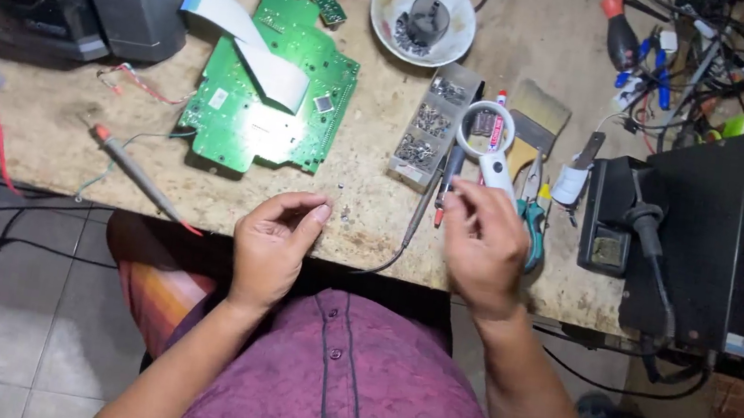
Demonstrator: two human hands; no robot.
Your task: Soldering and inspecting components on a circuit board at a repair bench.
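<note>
Now | right hand (482,245) closed on white-framed round magnifying glass (489,138) by its handle, at 1 o'clock — light, lens likely fragile | left hand (272,244) pinched, contents unclear | green circuit board (267,99) at 11.

Buttoned maroon short-sleeved shirt (368,381)

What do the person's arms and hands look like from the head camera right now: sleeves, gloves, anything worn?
Both hands are bare: no gloves, and no rings or watch that I can make out on the left hand or the right hand. The forearms are uncovered too. A short-sleeved, dark purple buttoned shirt shows, its sleeve ending near the right elbow.
</note>
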